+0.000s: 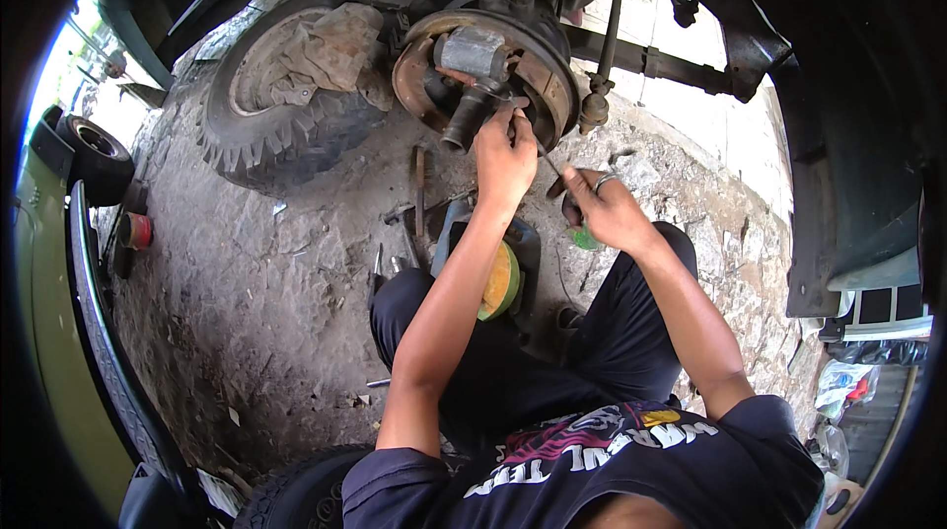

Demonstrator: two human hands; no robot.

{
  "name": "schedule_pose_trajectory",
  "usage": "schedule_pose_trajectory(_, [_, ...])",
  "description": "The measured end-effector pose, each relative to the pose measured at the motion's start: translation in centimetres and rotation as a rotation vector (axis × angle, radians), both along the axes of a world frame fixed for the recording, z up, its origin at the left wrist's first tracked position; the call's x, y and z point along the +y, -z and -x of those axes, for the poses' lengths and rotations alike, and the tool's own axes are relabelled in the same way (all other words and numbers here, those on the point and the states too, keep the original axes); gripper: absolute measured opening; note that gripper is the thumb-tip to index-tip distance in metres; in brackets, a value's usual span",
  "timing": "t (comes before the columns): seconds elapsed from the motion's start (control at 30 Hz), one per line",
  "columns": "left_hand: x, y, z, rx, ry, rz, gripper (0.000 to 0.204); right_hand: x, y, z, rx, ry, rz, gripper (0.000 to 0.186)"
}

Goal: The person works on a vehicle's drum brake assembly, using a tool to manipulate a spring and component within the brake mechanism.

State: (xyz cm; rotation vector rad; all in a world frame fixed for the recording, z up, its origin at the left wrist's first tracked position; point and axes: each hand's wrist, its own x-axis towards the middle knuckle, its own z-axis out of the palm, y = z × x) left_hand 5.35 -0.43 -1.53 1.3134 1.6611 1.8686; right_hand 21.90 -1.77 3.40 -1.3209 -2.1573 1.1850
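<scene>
In front of me is an exposed wheel brake assembly (548, 85), rusty, with a round backing plate, curved brake shoes and a protruding axle spindle (462, 124). A grey cylindrical part (472, 52) sits at its upper middle. My left hand (507, 156) reaches up beside the spindle, fingers pinched together at the brake's lower part; what they hold is hidden. My right hand (610, 211), wearing a ring, is closed on a thin metal rod (552, 162) that slants up toward my left fingers. Something green (584, 237) shows just under the right hand; I cannot tell whether it is the rod's handle.
A large knobbly tyre (286, 149) lies at the left with a dirty cloth (330, 50) on it. Between my knees stands a yellow-green round object (501, 282). Near it are a brush (420, 191) and hand tools. A green vehicle panel (49, 312) borders the left.
</scene>
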Motion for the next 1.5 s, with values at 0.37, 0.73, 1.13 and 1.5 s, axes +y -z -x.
schedule_pose_trajectory(0.37, [-1.2,-3.0,0.8,-0.688,0.184,0.090,0.031,3.3,-3.1,-1.8,0.116,-0.137,0.232,0.058])
schedule_pose_trajectory(0.73, [-1.6,-2.6,2.3,-0.803,0.130,0.223,0.027,3.6,3.6,-2.8,0.217,-0.170,0.004,0.050])
schedule_pose_trajectory(1.13, [-1.7,-5.1,4.1,-0.622,0.120,0.415,0.018,2.0,4.9,-1.5,0.477,-0.227,0.232,0.044])
schedule_pose_trajectory(1.5, [-0.1,-2.9,1.9,-0.714,0.083,0.173,0.029,2.2,5.4,-1.7,0.789,-0.161,0.530,0.042])
